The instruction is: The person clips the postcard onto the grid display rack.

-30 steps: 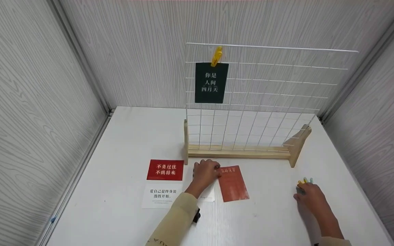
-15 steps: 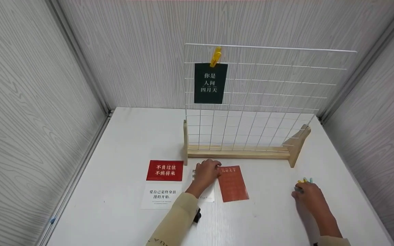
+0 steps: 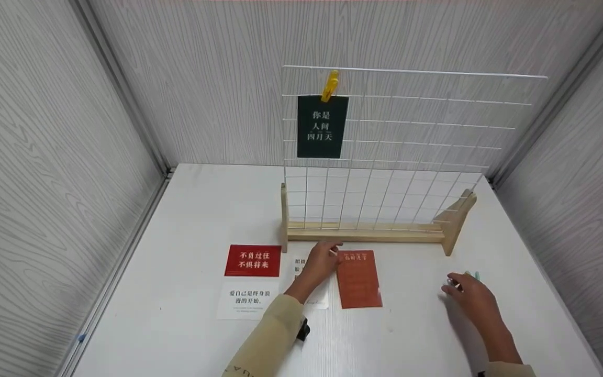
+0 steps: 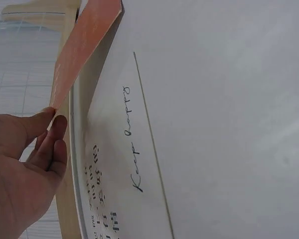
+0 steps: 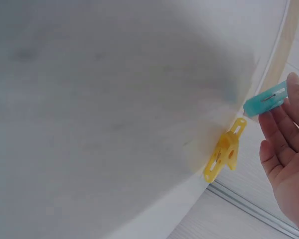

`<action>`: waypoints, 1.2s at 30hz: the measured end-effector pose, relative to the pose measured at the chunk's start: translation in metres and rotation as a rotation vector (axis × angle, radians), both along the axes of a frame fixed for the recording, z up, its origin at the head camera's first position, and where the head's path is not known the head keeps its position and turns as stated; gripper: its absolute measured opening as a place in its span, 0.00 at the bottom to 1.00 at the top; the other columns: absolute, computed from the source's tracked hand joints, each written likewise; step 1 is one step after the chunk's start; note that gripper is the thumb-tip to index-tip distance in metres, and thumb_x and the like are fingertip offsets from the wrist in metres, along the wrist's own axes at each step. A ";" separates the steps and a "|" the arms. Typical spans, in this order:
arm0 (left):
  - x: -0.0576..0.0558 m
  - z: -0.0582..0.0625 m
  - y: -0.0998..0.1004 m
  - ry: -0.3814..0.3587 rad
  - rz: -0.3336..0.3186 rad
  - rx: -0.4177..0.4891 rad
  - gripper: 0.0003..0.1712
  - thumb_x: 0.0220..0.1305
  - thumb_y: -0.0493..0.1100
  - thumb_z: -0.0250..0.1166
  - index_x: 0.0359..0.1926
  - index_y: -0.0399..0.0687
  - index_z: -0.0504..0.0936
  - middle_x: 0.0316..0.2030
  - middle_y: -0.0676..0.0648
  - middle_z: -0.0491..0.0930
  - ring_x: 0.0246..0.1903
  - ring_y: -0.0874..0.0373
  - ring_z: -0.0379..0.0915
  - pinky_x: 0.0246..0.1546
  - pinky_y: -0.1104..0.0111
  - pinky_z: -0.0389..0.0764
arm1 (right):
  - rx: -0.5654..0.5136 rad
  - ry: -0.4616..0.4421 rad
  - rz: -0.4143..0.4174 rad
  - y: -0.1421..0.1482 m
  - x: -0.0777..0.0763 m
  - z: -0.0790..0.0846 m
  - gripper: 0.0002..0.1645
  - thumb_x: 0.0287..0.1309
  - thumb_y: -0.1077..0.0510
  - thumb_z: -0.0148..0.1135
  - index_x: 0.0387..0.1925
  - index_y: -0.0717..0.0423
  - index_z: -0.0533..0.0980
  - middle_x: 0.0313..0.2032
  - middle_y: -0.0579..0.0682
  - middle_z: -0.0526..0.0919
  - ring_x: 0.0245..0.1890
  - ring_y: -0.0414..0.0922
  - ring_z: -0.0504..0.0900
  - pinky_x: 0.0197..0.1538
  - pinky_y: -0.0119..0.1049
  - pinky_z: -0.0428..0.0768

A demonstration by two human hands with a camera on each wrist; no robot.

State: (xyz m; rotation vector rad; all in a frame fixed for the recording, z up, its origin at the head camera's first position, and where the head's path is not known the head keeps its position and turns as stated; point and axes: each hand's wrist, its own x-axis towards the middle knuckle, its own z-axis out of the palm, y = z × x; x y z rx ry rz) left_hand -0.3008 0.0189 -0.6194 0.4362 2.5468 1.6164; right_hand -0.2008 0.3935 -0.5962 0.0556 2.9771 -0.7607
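Note:
My left hand [image 3: 321, 263] pinches the upper left corner of an orange-red card [image 3: 359, 280] between thumb and fingers. In the left wrist view the card [image 4: 87, 47] slants up off the table. Below that hand lies a white card with handwriting [image 4: 122, 144], partly covered by my forearm in the head view. At the right side, my right hand [image 3: 471, 299] grips a teal clip [image 5: 265, 101] by one end, raised from the table. A yellow clip [image 5: 224, 152] lies close beneath it.
A white wire grid [image 3: 401, 125] on a wooden stand [image 3: 369, 235] rises behind. A yellow clip [image 3: 330, 86] fixes a dark green card [image 3: 322, 128] to it. On the left lie a red card [image 3: 253, 261] and a white card [image 3: 244, 301]. A black object [image 3: 303, 330] sits beside the left sleeve.
My left hand has shifted slightly away from me and right, turning the orange-red card straighter. My right hand has risen from the clips with the teal one.

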 end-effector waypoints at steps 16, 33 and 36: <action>0.004 0.006 0.004 -0.120 0.060 0.147 0.10 0.65 0.36 0.67 0.47 0.38 0.85 0.38 0.47 0.84 0.38 0.60 0.80 0.39 0.68 0.81 | -0.064 0.082 0.011 -0.019 -0.004 0.004 0.24 0.66 0.58 0.65 0.60 0.66 0.75 0.48 0.60 0.82 0.45 0.54 0.81 0.44 0.47 0.83; 0.007 0.017 0.008 -0.143 0.030 0.244 0.09 0.67 0.35 0.65 0.47 0.39 0.85 0.35 0.44 0.86 0.33 0.59 0.84 0.44 0.49 0.84 | -0.117 0.287 0.040 -0.031 -0.009 0.018 0.20 0.66 0.62 0.64 0.58 0.62 0.76 0.46 0.56 0.83 0.46 0.51 0.83 0.44 0.36 0.80; 0.008 0.019 0.009 -0.141 0.023 0.254 0.08 0.68 0.36 0.65 0.46 0.40 0.85 0.35 0.45 0.86 0.33 0.60 0.83 0.44 0.49 0.84 | -0.126 0.321 0.044 -0.035 -0.009 0.022 0.21 0.65 0.63 0.65 0.58 0.62 0.76 0.46 0.56 0.83 0.45 0.51 0.83 0.46 0.40 0.81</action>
